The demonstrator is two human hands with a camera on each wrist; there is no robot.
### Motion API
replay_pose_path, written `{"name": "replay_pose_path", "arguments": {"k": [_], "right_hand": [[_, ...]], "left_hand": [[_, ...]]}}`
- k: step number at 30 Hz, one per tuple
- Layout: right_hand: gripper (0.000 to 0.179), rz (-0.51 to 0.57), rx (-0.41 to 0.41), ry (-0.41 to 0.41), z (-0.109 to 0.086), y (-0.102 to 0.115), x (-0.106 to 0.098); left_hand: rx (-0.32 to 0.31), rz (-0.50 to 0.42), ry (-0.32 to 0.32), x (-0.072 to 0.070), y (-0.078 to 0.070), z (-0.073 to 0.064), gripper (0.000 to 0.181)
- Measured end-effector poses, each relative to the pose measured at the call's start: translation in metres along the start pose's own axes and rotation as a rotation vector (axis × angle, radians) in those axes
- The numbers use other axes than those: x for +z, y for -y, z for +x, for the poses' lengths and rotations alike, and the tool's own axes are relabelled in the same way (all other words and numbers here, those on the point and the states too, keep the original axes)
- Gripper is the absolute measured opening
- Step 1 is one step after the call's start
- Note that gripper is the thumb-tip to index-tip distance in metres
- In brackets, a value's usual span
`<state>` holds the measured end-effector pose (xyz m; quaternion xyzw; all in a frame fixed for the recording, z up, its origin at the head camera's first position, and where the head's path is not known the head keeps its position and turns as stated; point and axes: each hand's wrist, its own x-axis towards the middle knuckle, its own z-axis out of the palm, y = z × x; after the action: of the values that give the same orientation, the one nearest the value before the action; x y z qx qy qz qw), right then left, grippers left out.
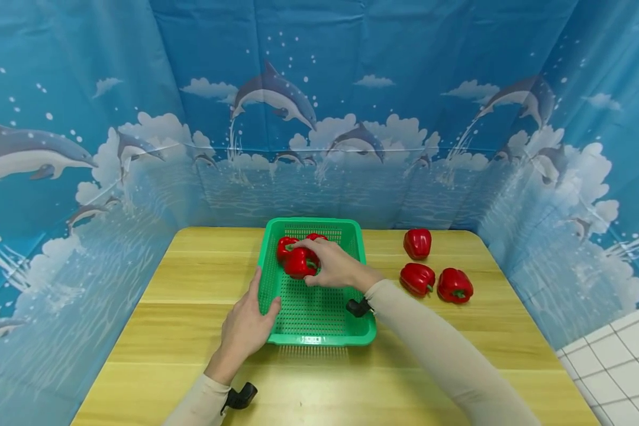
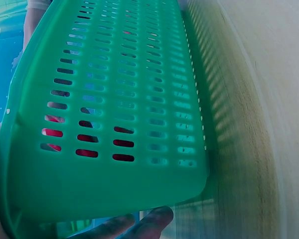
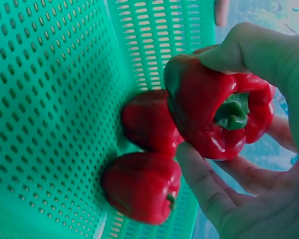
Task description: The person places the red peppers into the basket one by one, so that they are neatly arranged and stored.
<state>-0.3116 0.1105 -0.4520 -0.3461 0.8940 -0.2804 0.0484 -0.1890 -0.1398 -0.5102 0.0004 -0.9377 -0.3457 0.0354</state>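
A green plastic basket (image 1: 311,316) with slotted walls sits on the table. My left hand (image 1: 247,322) holds its left side, thumb over the rim and fingers along the outer wall; two fingertips (image 2: 157,219) show past the wall's end in the left wrist view. Over the basket's far part, my right hand (image 1: 332,263) grips a red bell pepper (image 1: 298,264) between thumb and fingers. Its green stem faces the wrist in the right wrist view. Two other red bell peppers, one nearer (image 3: 142,186) and one partly hidden behind the held one (image 3: 147,119), lie at the basket's far end.
Right of the basket, three red bell peppers lie on the wooden table (image 1: 191,278): one at the back (image 1: 418,243), one in front of it (image 1: 417,278) and one farther right (image 1: 455,286). A blue dolphin-print curtain (image 1: 319,189) surrounds the table's back and sides.
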Motion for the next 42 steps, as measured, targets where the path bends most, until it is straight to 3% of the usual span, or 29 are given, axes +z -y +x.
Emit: {"name": "replay_pose_path", "arguments": {"k": [12,20,33,42], "right_hand": [[0.083,-0.031,0.091,0.091,0.013,0.009,0.018],[0.083,0.001,0.101,0.091,0.019,0.01,0.023],[0.079,-0.059,0.162,0.095,0.026,0.011,0.03],[0.079,-0.051,0.145,0.04,0.034,0.014,0.041]], "left_hand": [[0.002,0.001,0.006,0.001,0.001,0.0,0.093],[-0.012,-0.001,0.004,0.0,0.001,-0.001,0.093],[-0.014,-0.002,0.011,-0.001,0.0,0.001,0.092],[-0.01,-0.008,0.005,0.0,-0.002,-0.001,0.092]]}}
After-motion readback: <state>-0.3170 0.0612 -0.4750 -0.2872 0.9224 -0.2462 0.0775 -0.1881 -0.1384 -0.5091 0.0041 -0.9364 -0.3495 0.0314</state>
